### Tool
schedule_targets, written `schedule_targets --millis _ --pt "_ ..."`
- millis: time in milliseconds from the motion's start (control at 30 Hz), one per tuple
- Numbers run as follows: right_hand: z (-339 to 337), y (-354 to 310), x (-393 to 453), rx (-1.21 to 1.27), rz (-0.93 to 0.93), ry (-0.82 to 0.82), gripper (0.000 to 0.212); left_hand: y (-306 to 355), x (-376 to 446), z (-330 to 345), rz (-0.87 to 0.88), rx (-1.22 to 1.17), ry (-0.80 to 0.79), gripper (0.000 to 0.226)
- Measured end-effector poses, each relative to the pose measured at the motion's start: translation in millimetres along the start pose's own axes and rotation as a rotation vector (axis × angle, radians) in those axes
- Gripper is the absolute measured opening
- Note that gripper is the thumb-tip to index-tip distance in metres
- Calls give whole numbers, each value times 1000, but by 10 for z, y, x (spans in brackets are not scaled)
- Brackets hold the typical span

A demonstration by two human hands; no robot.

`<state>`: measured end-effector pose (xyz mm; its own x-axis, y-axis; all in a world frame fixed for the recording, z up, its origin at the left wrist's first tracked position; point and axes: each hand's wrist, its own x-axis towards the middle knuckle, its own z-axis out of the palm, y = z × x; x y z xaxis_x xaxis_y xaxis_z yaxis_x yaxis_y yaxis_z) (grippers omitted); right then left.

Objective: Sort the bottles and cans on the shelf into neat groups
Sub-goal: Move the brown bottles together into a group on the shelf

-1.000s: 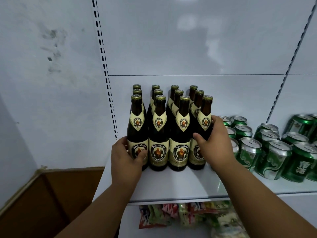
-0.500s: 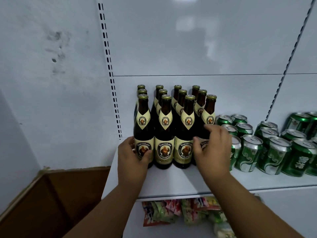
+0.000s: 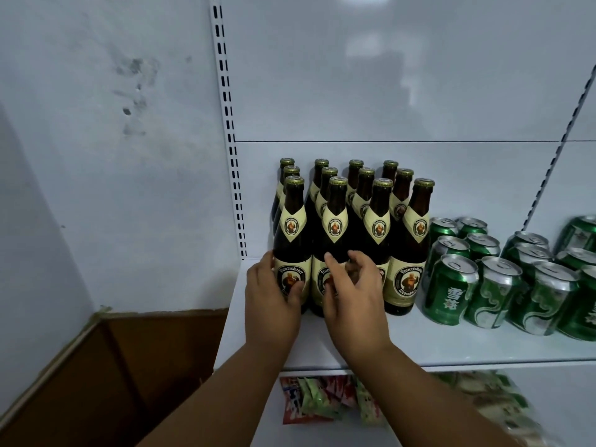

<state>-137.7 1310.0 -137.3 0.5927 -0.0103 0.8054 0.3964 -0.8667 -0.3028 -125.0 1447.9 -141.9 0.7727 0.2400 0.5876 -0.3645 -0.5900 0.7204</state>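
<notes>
Several brown beer bottles (image 3: 416, 253) with cream labels stand upright in tight rows at the left end of the white shelf (image 3: 451, 346). My left hand (image 3: 271, 295) grips the front-left bottle (image 3: 292, 227) low on its label, thumb across the front. My right hand (image 3: 351, 288) is in front of the two middle front bottles, fingers loosely spread and holding nothing. It hides their lower labels. Several green cans (image 3: 451, 285) stand in a cluster right of the bottles, some turned different ways.
A slotted white upright (image 3: 229, 124) and the wall bound the shelf on the left. A brown cardboard box (image 3: 129, 366) sits low at the left. Snack packets (image 3: 316, 401) lie on the shelf below. More green cans (image 3: 577, 233) reach the right edge.
My right hand has left the rightmost front bottle and moved left, in front of the middle ones. My left hand stays on the front-left bottle.
</notes>
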Motion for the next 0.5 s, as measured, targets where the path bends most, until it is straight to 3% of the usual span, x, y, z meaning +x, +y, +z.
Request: schedule_targets --millis 133,267,367,500 --pt "-2 13 4 9 -9 -12 55 -9 -29 -13 -35 12 9 70" --pt "-122 101 -19 103 18 -9 40 74 -184 -5 116 84 116 50" --pt "-280 252 -36 125 85 52 25 149 -241 24 114 69 11 33" --pt "-419 444 -47 87 213 32 30 206 -256 168 97 168 -204 18"
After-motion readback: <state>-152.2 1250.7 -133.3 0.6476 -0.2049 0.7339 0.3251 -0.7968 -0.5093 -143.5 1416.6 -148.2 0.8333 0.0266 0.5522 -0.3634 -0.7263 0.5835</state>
